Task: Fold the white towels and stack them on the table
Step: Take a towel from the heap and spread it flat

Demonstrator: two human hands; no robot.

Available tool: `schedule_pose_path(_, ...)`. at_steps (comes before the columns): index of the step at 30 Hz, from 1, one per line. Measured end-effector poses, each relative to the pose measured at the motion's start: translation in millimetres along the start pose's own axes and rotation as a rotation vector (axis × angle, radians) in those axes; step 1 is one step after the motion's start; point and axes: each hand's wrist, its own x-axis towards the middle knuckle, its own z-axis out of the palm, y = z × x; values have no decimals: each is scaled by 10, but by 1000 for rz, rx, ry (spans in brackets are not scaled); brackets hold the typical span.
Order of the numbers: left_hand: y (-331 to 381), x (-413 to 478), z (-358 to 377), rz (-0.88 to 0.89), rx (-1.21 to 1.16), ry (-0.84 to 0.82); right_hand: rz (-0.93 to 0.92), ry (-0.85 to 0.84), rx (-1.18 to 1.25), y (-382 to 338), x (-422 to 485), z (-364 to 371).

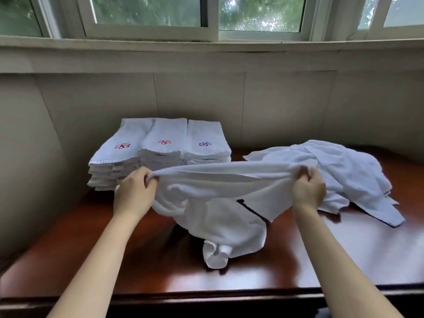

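folded stack (160,152) back left on table (114,260); loose pile (344,171) right; held towel (218,203) in front.

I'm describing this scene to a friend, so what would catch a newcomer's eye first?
Both hands, left hand and right hand, each with a closed grip, stretch a rumpled white cloth towel over the glossy reddish-brown wooden table. Behind sit neat stacks of folded white towels with embroidered logos; at right lies a loose heap of unfolded white towels.

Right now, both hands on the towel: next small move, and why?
Probably lift and shake it flat. The left hand and right hand pinch the held towel along its top edge, but its lower end sits bunched on the table.
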Motion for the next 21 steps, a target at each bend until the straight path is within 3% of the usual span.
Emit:
schedule_pose_path(3,146,-46,-47,-6,-244,-332,72,-69,-310,68,-22,-138)
schedule_pose_path(5,390,-193,-90,77,-426,-735,-138,-66,-342,-13,-135,-214)
schedule_pose_path(6,509,-303,-70,170,-373,-937,-289,-115,-271,-67,-211,-223)
schedule_pose_path(9,767,-675,113,468,-54,-1400,-513,-497,-177,-199,-517,-126)
schedule_pose_path(11,776,-797,244,530,-22,-1519,-605,-761,-389,-116,-714,-28)
schedule_pose_path(13,715,-777,328,447,-159,-1442,-608,-994,-717,54,-808,23)
schedule_pose_path(14,690,-734,351,357,-262,-1301,-605,-1073,-857,126,-820,17)
schedule_pose_path(16,568,-576,446,145,-378,-808,-606,-1093,-927,173,-810,-14)
schedule_pose_path(18,412,-430,537,-40,-237,-367,-582,-1067,-908,148,-736,-63)
schedule_pose_path(19,315,-386,577,-152,-160,-313,-586,-1064,-929,139,-704,-91)
schedule_pose_path(21,168,-352,650,-376,-149,-547,-627,-1033,-1024,165,-671,-136)
